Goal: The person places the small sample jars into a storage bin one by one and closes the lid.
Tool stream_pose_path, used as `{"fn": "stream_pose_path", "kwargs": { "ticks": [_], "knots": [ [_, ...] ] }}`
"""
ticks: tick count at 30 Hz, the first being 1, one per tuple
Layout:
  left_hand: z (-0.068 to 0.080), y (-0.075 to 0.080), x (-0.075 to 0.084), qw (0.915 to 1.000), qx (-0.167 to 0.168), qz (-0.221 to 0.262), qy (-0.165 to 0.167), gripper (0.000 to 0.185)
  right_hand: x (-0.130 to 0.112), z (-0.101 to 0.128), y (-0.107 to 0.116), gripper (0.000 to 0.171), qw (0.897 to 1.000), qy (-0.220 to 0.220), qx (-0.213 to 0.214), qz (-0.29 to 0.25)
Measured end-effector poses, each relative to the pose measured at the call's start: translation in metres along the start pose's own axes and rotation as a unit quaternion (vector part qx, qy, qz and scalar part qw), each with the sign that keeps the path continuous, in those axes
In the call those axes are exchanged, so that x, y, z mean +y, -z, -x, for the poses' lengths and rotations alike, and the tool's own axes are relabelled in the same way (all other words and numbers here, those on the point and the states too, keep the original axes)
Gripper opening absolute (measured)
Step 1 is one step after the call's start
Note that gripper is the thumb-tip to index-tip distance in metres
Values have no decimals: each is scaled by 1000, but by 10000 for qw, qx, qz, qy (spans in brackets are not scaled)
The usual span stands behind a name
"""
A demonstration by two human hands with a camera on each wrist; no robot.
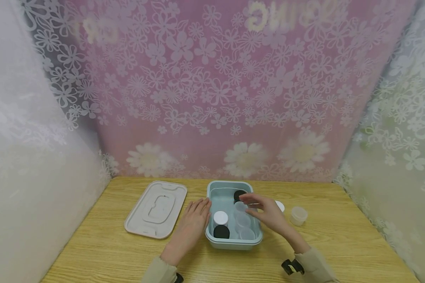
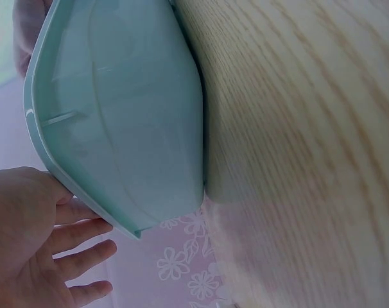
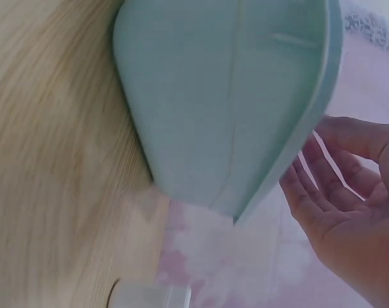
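Note:
A light blue plastic box (image 1: pixel 222 198) stands on the table, with small round jars inside. At its left side my left hand (image 1: pixel 194 218) rests against the rim with fingers extended; in the left wrist view the left hand (image 2: pixel 47 250) touches the rim from outside. My right hand (image 1: pixel 265 212) reaches over the right rim, fingers bent and thumb apart, beside a translucent jar (image 1: pixel 241 206) and a black-lidded jar (image 1: pixel 239 195). No jar shows gripped in it. In the right wrist view, the box wall hides the right hand's (image 3: pixel 348 179) fingertips. Nearer stand a white-lidded jar (image 1: pixel 220 218) and another black-lidded jar (image 1: pixel 221 232).
A pale lid (image 1: pixel 141 214) lies flat on the wooden table, left of the box. Right of the box are a translucent jar (image 1: pixel 299 216) and a white-lidded one (image 1: pixel 280 206), partly hidden by the right hand. A pink floral curtain (image 1: pixel 216 98) hangs behind the table.

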State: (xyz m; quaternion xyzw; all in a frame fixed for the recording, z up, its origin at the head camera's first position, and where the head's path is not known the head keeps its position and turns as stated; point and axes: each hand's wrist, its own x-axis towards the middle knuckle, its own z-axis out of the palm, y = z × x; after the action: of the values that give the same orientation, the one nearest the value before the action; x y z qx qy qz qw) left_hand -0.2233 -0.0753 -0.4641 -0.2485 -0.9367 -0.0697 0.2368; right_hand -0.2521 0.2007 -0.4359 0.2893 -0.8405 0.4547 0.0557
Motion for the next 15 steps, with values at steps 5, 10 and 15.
{"fn": "stream_pose_path", "kwargs": {
  "ticks": [5, 10, 15],
  "knots": [
    [0, 0, 0, 10000, 22, 43, 16, 39, 7, 12, 13, 35, 9991, -227, 357, 42],
    [0, 0, 0, 9999, -21, 109, 19, 39, 15, 27, 34, 31, 9967, -307, 742, 64],
    [0, 0, 0, 9999, -38, 95, 17, 39, 25, 44, 60, 32, 9933, -418, 1074, 93]
  ]
}}
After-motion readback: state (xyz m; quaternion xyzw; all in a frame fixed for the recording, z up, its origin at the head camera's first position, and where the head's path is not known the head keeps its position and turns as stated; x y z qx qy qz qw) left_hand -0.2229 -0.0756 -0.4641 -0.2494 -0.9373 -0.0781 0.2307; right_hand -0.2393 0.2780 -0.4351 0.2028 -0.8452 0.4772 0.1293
